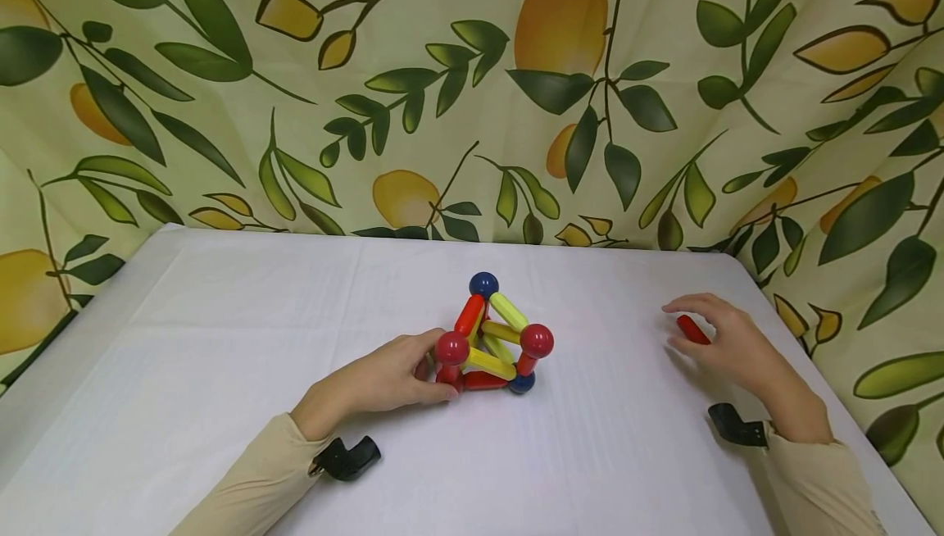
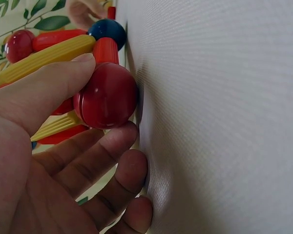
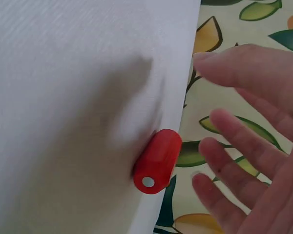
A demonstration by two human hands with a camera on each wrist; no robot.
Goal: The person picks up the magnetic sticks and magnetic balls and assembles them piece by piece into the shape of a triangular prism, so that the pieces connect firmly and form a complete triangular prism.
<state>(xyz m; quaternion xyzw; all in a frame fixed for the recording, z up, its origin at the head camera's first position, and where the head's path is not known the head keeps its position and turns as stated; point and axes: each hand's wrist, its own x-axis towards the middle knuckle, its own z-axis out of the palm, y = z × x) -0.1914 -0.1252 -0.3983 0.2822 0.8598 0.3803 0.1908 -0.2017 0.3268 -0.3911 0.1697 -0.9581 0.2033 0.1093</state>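
A building frame of magnetic rods and balls (image 1: 490, 364) stands on the table, with red and yellow rods joined by red and dark blue balls. On its left side my left hand (image 1: 387, 372) holds it. The left wrist view shows the thumb against the frame beside a low red ball (image 2: 107, 95), with fingertips at that ball's underside. Farther right, a loose red magnetic rod (image 1: 693, 329) lies on the table under my right hand (image 1: 741, 347). Thumb and fingers are spread about this rod (image 3: 157, 161) without touching it in the right wrist view; its end shows a silvery disc.
A white cloth (image 1: 243, 315) covers the table. Behind it and along the sides hangs a curtain (image 1: 442, 3) printed with leaves and fruit. Black wrist mounts (image 1: 348, 458) sit at both sleeve cuffs, close above the tabletop.
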